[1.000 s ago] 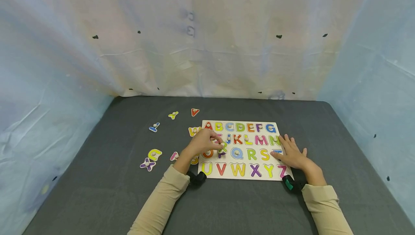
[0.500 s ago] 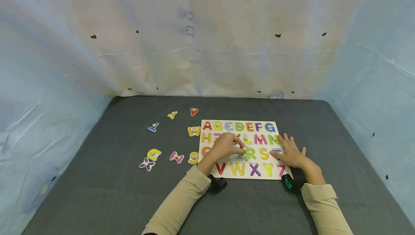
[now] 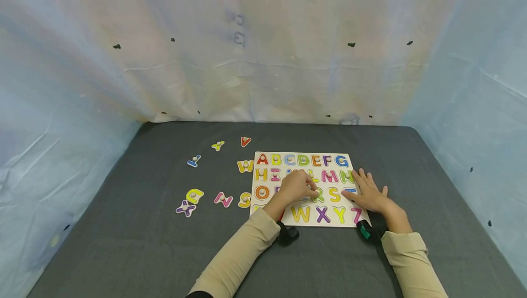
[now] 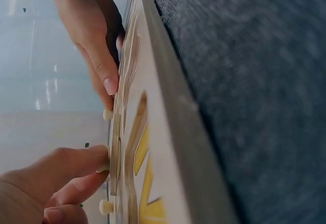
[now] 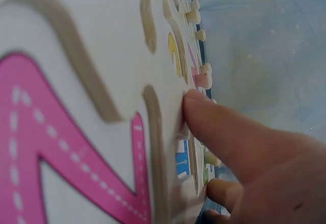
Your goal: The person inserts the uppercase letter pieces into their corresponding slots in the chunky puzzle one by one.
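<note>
My left hand [image 3: 295,186] pinches the knob of a green letter R piece [image 3: 318,196], down at the R recess of the white alphabet puzzle board [image 3: 321,225]. In the left wrist view, thumb and finger close on the knob of the R piece [image 4: 114,170], which is right at the board's face. My right hand [image 3: 370,196] rests with spread fingers on the board's right edge, near N and T. The right wrist view has its thumb [image 5: 224,127] pressed on the board beside the T recess. Pieces with knobs sit in the upper rows; S to Z recesses show bare printed letters.
Loose letter pieces lie left of the board: red V [image 3: 245,141], yellow Y [image 3: 217,146], blue T [image 3: 193,161], yellow W [image 3: 245,166], pink Z [image 3: 223,199] and yellow S [image 3: 244,199]. Yellow U [image 3: 195,196] touches purple X [image 3: 186,208]. Fabric walls surround the dark table [image 3: 123,243].
My left hand has carried the R piece rightward over the board, from near P to the R recess, and lowered it there. My right hand stays in place.
</note>
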### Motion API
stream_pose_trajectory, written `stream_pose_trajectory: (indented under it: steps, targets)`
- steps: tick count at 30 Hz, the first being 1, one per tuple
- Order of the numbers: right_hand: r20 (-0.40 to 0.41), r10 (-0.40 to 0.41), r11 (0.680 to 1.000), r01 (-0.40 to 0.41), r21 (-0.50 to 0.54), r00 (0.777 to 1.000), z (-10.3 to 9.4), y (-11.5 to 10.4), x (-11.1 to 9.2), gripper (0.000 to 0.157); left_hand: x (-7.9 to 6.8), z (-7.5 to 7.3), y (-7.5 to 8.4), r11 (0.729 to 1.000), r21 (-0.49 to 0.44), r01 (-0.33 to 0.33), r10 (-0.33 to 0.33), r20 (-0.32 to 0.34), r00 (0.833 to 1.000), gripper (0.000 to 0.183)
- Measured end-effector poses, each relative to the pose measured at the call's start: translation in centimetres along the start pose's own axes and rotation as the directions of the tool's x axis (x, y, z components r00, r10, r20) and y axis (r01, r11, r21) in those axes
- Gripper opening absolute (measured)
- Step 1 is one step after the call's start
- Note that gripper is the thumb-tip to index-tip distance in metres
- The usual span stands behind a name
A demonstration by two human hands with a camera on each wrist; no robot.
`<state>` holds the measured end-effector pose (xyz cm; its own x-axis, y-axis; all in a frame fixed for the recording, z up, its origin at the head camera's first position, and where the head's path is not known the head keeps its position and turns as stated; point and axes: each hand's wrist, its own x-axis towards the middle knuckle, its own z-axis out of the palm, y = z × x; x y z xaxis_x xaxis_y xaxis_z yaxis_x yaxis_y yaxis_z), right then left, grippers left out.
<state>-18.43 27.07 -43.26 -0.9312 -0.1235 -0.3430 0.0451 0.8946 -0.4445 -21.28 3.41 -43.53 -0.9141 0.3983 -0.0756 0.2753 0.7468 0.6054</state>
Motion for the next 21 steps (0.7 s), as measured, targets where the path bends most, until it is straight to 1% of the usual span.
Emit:
stream_pose_trajectory:
  steps: [7,12,16,21]
  targets:
    - [-0.002,-0.004,1.000,0.004,-0.004,1.000,0.0,0.0,0.0,0.096,0.1,0.2,0.0,1.000,0.013,-0.010,0.010,0.000,1.000,0.007]
    - [-0.003,-0.004,1.000,0.004,-0.007,1.000,0.0,0.0,0.1,0.096,-0.2,0.0,-0.2,1.000,-0.007,0.010,-0.010,0.010,1.000,0.010]
    - [-0.002,-0.009,1.000,0.009,-0.001,1.000,0.0,-0.1,0.1,0.096,-0.9,-0.8,-0.8,0.998,-0.057,0.000,0.001,0.017,1.000,0.014]
    - [-0.003,-0.018,1.000,0.018,0.005,1.000,0.0,-0.1,0.0,0.096,-1.9,-2.7,-2.1,0.990,-0.136,-0.027,0.033,0.040,0.999,0.018]
